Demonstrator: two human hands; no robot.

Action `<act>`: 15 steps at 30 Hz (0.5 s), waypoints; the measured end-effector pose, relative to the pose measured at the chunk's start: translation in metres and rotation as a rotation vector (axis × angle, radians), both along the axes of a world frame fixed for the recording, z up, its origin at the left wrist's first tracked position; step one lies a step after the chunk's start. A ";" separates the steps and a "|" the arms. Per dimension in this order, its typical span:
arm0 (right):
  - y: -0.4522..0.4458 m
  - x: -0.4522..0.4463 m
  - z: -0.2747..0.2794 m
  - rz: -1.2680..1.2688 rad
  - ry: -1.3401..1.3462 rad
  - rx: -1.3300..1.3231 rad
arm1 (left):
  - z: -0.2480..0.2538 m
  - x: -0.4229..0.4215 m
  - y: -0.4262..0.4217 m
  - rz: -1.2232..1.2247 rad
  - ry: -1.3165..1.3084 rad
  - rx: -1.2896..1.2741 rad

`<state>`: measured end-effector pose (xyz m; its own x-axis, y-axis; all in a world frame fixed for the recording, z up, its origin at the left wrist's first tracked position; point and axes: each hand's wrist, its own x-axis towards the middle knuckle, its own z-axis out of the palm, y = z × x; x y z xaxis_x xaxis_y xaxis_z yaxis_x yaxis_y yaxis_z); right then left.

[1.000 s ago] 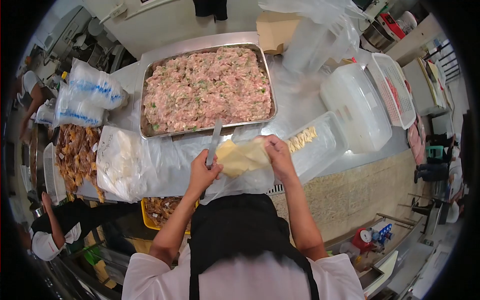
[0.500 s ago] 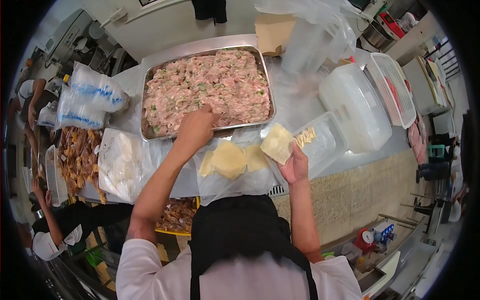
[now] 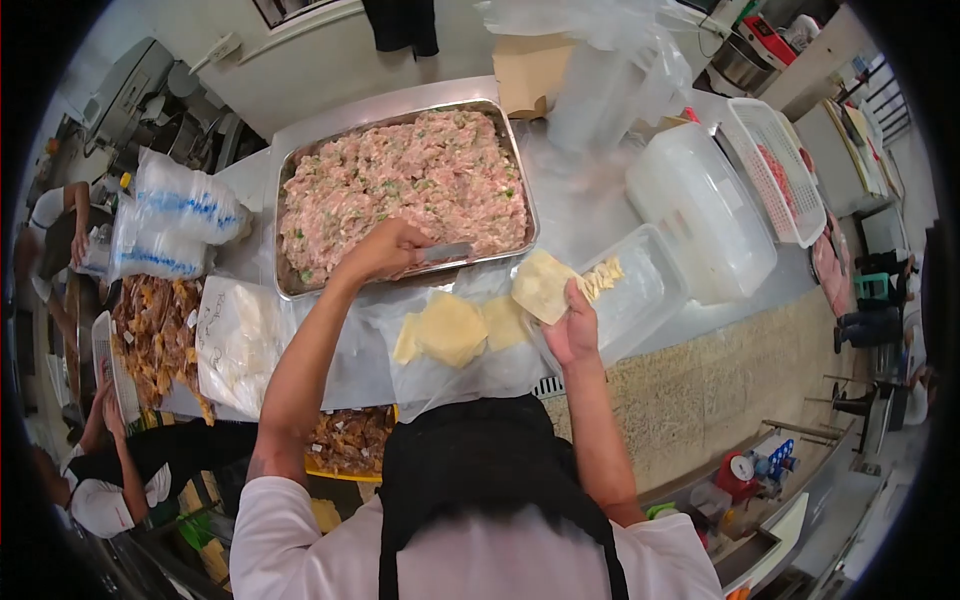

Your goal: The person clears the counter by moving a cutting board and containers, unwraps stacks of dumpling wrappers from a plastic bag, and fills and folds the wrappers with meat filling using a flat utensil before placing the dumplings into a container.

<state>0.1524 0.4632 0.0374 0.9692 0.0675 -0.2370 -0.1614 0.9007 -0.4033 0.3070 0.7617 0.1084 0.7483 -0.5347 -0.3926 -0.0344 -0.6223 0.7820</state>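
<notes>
My left hand (image 3: 388, 250) is closed round a flat metal spreading knife (image 3: 447, 252), its blade pointing right along the near edge of the tray. Pink minced meat with green bits (image 3: 410, 180) fills the large metal tray (image 3: 283, 240). Lower right, my right hand (image 3: 573, 328) holds a thin pale-yellow dough wrapper (image 3: 543, 287) between thumb and fingers. More wrappers (image 3: 450, 330) lie on a plastic sheet between my forearms. Beyond the right hand, a clear plastic container (image 3: 650, 275) has a row of small folded pale pieces (image 3: 603, 278) in it.
A lidded translucent box (image 3: 700, 210) and white basket (image 3: 770, 170) stand to the right. Plastic-wrapped stacks (image 3: 185, 205), bagged brown food (image 3: 155, 335) and a white bag (image 3: 235, 340) lie left. A co-worker's hands (image 3: 105, 400) show at far left.
My left hand has drawn back slightly from the meat, and the knife's blade now shows, turned to the right. The right hand still holds its wrapper. The view has shifted a little.
</notes>
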 end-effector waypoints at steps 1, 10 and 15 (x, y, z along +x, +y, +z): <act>0.005 0.003 0.002 -0.033 0.000 -0.002 | 0.005 -0.003 0.001 -0.011 0.001 -0.001; 0.066 0.050 0.027 0.026 0.119 0.153 | 0.015 -0.058 -0.003 0.249 0.090 -0.332; 0.078 0.076 0.015 -0.121 0.271 0.173 | -0.004 -0.094 -0.007 0.104 -0.652 -0.082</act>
